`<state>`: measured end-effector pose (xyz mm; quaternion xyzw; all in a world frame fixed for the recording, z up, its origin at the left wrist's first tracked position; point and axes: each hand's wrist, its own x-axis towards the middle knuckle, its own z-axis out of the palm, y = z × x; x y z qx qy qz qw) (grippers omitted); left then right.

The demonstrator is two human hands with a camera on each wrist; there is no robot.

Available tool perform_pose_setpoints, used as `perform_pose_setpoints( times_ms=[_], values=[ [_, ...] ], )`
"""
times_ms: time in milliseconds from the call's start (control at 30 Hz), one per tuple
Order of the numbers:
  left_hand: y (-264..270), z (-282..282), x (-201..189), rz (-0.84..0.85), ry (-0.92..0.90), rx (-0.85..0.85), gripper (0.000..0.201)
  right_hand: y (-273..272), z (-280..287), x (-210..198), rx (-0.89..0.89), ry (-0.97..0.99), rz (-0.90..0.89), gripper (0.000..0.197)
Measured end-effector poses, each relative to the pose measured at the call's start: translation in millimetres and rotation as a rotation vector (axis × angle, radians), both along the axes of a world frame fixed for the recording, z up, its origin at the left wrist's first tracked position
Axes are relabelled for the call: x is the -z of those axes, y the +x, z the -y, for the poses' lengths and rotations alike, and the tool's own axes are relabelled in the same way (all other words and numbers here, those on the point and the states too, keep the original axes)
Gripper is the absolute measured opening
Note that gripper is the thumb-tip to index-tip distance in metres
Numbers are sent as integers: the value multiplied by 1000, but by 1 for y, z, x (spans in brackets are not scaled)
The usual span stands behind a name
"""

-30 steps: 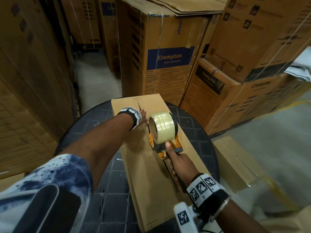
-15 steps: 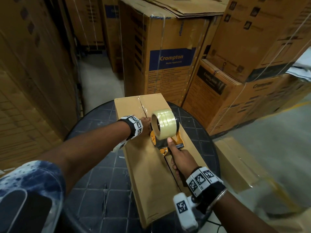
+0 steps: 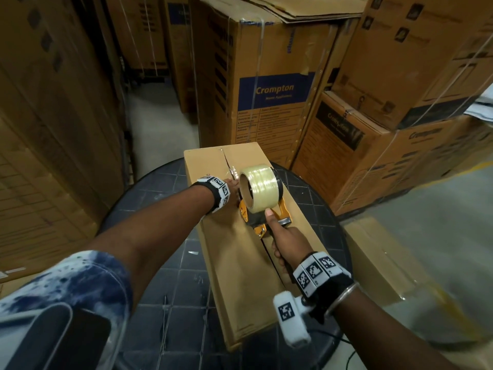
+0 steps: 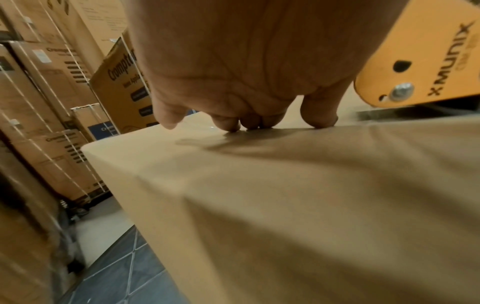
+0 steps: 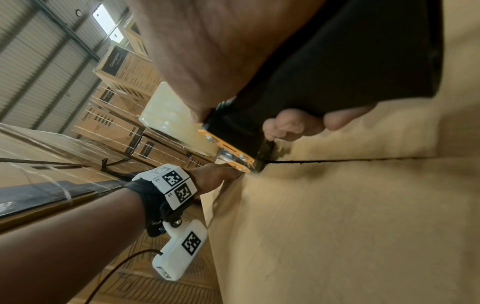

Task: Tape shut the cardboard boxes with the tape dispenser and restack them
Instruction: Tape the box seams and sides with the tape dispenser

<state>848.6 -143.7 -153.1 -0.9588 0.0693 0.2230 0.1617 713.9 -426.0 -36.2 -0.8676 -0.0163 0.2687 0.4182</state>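
Observation:
A long plain cardboard box (image 3: 234, 276) lies on a round dark table (image 3: 165, 265), its top seam running away from me. My right hand (image 3: 286, 241) grips the black handle of the orange tape dispenser (image 3: 266, 217), thumb against the clear tape roll (image 3: 260, 186). The dispenser's front sits on the seam (image 5: 337, 160) about mid-box. Just left of the roll, my left hand (image 3: 231, 188) presses its fingertips (image 4: 249, 124) down on the box top (image 4: 285, 205), beside the dispenser's orange side plate (image 4: 420, 61). A glossy strip of tape shows on the seam beyond the roll.
Tall printed cartons (image 3: 261, 84) stand close behind the table, with more stacked at right (image 3: 400, 76) and along the left (image 3: 53, 129). Another plain box (image 3: 378, 263) sits low at the table's right. A floor aisle (image 3: 154, 124) runs away at back left.
My left hand has slid a little along the box top, closer to the tape roll. The dispenser stays on the seam in my right hand, shifted slightly toward the far end.

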Motion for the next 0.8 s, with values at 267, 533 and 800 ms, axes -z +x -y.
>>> perform_pose_setpoints(
  times_ms=[267, 533, 800],
  values=[
    [-46, 45, -87, -72, 107, 103, 47, 11, 0, -5, 11, -9, -43, 84],
    [-22, 36, -59, -6, -239, -319, 79, -17, 35, -1, -8, 22, -53, 83],
    [-46, 50, -83, 109, -317, -429, 79, -45, 45, 13, 55, 4, -27, 95]
  ],
)
